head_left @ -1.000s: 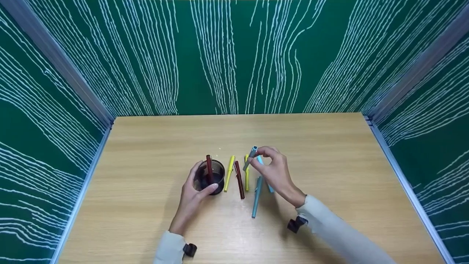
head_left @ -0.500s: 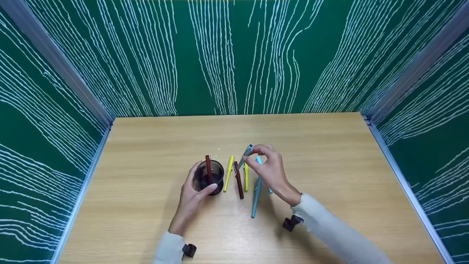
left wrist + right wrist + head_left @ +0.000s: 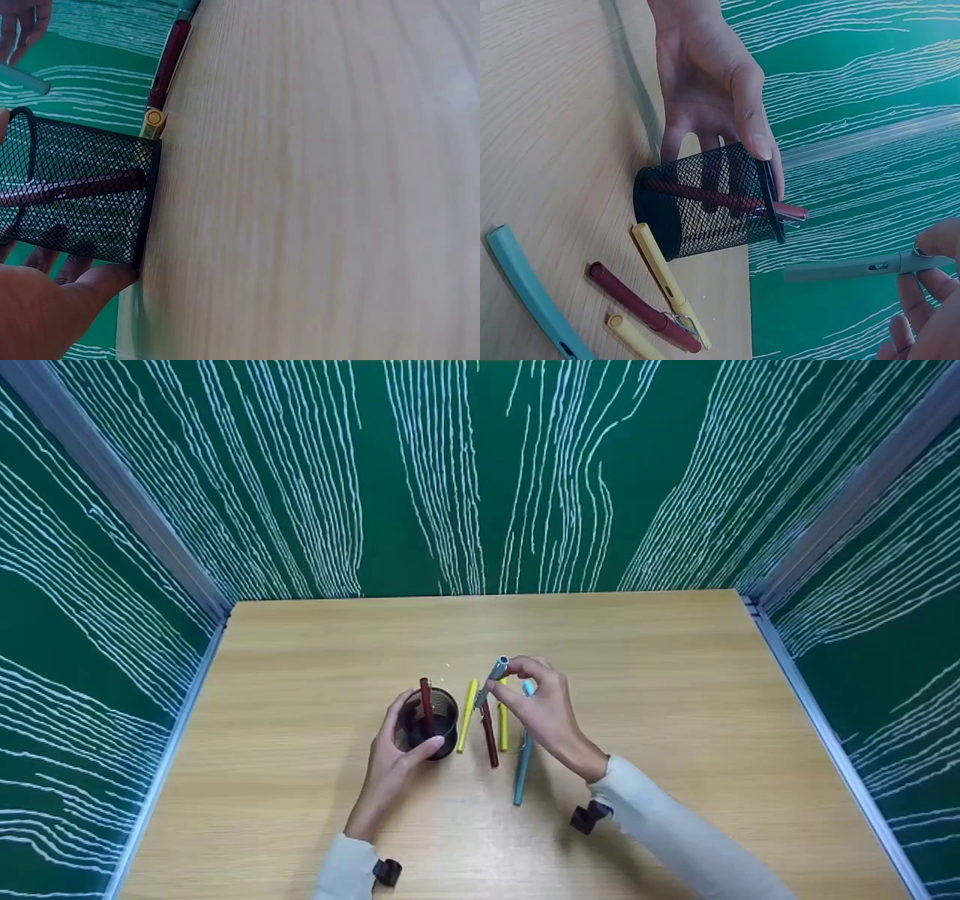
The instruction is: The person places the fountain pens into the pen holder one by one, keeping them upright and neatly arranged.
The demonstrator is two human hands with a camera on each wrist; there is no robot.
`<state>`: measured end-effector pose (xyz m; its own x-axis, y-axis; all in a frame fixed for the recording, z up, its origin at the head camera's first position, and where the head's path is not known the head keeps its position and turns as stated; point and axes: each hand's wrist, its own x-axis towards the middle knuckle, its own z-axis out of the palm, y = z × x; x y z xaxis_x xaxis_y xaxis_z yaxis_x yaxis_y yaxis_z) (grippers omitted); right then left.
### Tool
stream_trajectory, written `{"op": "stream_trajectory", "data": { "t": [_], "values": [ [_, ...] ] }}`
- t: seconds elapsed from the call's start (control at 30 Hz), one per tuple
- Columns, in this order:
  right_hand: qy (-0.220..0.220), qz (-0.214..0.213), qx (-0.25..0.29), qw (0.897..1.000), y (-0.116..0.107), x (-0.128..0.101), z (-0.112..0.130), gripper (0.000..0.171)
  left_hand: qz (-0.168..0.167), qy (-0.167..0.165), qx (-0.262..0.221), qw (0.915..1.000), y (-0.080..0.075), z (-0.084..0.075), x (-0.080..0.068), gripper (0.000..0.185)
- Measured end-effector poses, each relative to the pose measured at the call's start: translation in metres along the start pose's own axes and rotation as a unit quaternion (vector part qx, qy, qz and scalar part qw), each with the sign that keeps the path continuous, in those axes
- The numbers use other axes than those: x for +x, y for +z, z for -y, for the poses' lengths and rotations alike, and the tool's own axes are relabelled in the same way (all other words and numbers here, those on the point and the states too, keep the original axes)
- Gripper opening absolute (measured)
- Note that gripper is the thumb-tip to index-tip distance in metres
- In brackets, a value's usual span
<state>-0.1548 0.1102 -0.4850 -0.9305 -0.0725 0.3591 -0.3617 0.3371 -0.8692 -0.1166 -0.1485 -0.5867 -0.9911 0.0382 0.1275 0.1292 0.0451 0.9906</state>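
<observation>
Head view: left hand (image 3: 391, 754) grips mesh cup (image 3: 449, 711), well apart from tabletop (image 3: 300, 675) far edge. I observe right hand (image 3: 546, 703) pinching raised teal pen (image 3: 495, 673).

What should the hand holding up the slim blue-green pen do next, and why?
Probably, the right hand should bring the slim blue-green pen leftward over the round black mesh cup: the left hand holds the cup, and a slim dark-red pen leans inside.

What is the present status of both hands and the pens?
Left hand grips mesh cup, one dark red pen inside. Right hand pinches teal pen, raised outside cup. No obstacle visible between teal pen and cup.
</observation>
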Motion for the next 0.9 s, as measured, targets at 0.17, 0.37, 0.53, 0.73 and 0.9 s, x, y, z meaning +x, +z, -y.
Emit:
{"op": "stream_trajectory", "data": {
  "t": [0.17, 0.37, 0.53, 0.73, 0.9],
  "values": [
    [-0.002, 0.0, 0.002, 1.0, 0.004, 0.0, 0.0, 0.01, 0.001, 0.0, -0.007, 1.0, 0.001, -0.001, 0.001, 0.089],
    [0.0, 0.005, 0.015, 1.0, 0.007, -0.001, 0.002, 0.011, 0.001, 0.002, -0.009, 1.0, 0.001, 0.0, 0.001, 0.089],
    [0.008, 0.009, 0.017, 1.0, 0.01, -0.001, 0.003, 0.012, 0.001, 0.003, -0.002, 1.0, 0.001, 0.0, 0.001, 0.089],
    [0.006, 0.014, 0.008, 1.0, 0.012, -0.001, 0.007, 0.009, 0.0, 0.004, 0.006, 1.0, 0.0, 0.001, 0.002, 0.089],
    [-0.003, 0.019, 0.004, 1.0, 0.015, -0.001, 0.008, 0.009, -0.007, -0.002, 0.029, 0.9996, 0.0, 0.001, 0.0, 0.089]
  ]
}}
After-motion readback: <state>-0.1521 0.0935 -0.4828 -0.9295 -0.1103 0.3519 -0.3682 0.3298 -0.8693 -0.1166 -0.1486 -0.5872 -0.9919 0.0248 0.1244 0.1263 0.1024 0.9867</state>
